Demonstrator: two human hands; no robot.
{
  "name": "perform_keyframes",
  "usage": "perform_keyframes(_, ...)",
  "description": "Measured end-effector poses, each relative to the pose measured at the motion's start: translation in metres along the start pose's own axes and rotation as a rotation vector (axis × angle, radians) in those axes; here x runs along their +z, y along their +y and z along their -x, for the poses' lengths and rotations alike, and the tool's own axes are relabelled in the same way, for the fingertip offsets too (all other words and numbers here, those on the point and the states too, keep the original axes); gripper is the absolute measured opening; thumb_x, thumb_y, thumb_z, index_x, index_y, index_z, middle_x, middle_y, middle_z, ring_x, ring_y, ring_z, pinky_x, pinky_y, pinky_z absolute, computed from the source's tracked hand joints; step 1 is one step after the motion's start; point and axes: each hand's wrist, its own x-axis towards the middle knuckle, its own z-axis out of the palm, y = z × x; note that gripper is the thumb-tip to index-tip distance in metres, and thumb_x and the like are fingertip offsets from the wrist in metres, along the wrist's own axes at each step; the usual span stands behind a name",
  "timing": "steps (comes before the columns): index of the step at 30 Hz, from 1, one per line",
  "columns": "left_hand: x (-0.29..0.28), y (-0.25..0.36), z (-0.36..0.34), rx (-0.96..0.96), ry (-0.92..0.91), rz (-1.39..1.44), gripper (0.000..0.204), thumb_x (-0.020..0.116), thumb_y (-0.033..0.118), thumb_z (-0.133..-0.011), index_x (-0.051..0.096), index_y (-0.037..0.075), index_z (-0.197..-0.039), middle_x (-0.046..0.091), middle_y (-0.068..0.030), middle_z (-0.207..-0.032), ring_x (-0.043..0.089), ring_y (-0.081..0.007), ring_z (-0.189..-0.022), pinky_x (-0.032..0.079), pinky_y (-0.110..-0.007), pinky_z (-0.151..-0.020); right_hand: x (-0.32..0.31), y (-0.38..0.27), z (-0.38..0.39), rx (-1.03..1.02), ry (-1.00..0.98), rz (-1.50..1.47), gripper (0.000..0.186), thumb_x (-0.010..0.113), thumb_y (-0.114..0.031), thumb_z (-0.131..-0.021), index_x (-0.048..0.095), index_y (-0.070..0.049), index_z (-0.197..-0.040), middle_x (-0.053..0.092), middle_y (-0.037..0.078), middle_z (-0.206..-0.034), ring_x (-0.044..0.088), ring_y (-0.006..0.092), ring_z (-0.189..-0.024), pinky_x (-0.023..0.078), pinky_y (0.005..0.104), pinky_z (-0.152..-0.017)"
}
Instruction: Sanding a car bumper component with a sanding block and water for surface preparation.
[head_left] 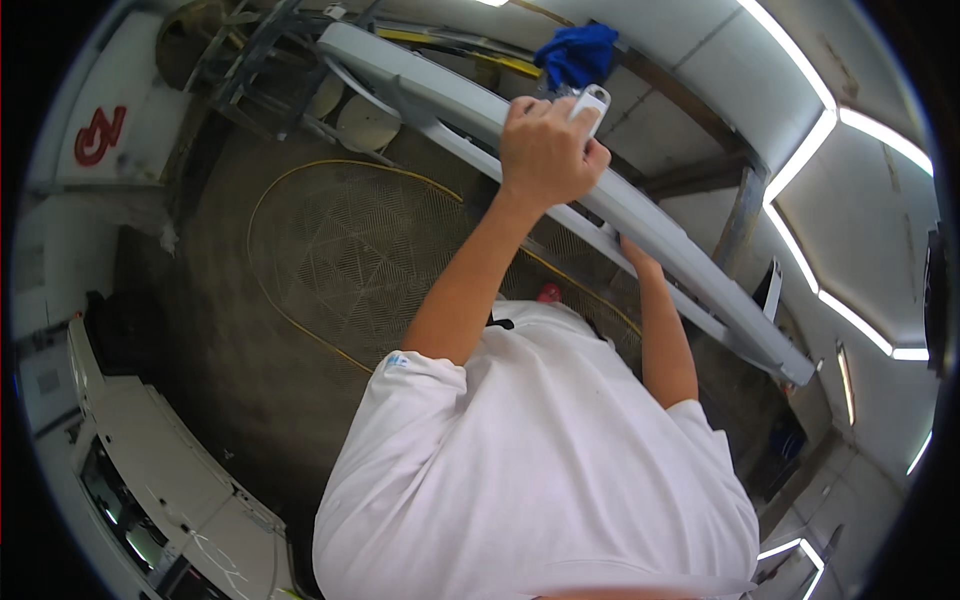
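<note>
Along the long grey vehicle bumper (665,230) slanting across the upper right, the left hand (552,150) has its fingers curled around a white hand tool (597,103) with a holed end, while the right hand (642,258) is at the lower edge, its fingers too hidden to tell their state. The step looks like working or checking the bumper's face; the next move probably calls for an even pass, the bumper kept steady.

Dark brownish floor (220,300), fine line pattern mid-floor; yellow hose (345,162) looped across it. Pale panelled wall (870,270) to the right, bright light strips (802,156) joined at angles. White panel (135,80), upper left, red marking (100,137). White vehicle (170,430), lower left, dark windows (115,495)
</note>
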Motion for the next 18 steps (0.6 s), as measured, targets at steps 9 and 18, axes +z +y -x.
perform_keyframes(9, 0.012, -0.005, -0.015, 0.064, 0.038, -0.043, 0.034, 0.063, 0.029, -0.079, 0.078, 0.012, -0.105, 0.078, -0.0073, -0.101, 0.073, -0.0260, -0.090, 0.046, -0.040, -0.096, -0.013, 0.013, 0.000, 0.243, -0.184, -0.156, 0.051, 0.071, -0.047, -0.091, 0.070, -0.007, -0.122, 0.069, 0.018, -0.123, 0.061, 0.0358, -0.115, 0.044, 0.0444, -0.105)
perform_keyframes(18, 0.006, -0.012, -0.007, 0.017, -0.011, -0.062, 0.034, 0.064, 0.030, -0.079, 0.079, 0.013, -0.106, 0.078, -0.0065, -0.102, 0.073, -0.0244, -0.092, 0.044, -0.040, -0.100, -0.059, -0.051, -0.012, 0.279, -0.440, -0.302, 0.046, 0.072, -0.046, -0.091, 0.072, -0.010, -0.119, 0.069, 0.016, -0.124, 0.062, 0.0347, -0.115, 0.047, 0.0453, -0.102)
